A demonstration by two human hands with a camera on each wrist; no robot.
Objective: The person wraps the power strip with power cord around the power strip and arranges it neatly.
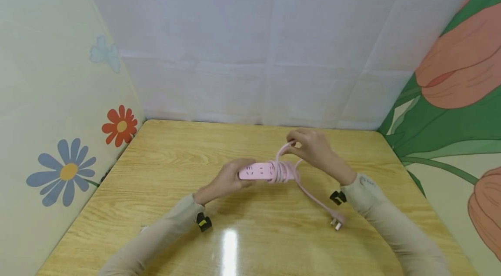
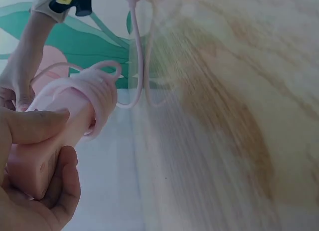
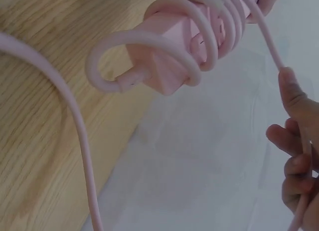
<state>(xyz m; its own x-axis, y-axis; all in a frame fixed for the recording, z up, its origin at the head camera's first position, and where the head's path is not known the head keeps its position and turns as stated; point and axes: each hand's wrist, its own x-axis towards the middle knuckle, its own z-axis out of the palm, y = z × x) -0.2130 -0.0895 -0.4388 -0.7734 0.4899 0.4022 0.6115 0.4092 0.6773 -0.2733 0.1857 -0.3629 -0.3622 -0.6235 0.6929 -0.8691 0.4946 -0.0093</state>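
Note:
A pink power strip [image 1: 256,171] is held above the table, its left end gripped by my left hand [image 1: 231,176]. In the left wrist view the thumb lies along the strip [image 2: 75,114] with the fingers curled beneath it. Several turns of pink cord [image 1: 279,172] wrap the strip's right half. My right hand [image 1: 313,147] pinches the cord above and right of these turns; the right wrist view shows the cord [image 3: 266,36] running from the coil into the thumb and fingers. The plug [image 1: 336,219] hangs at the free end of the cord, low on the right.
The wooden table [image 1: 176,150] meets a white cloth backdrop [image 1: 203,84] at its far edge. Flower-patterned panels [image 1: 35,106] stand at the left and right. A small pale object [image 1: 145,228] lies beside the left sleeve. Each wrist carries a black camera.

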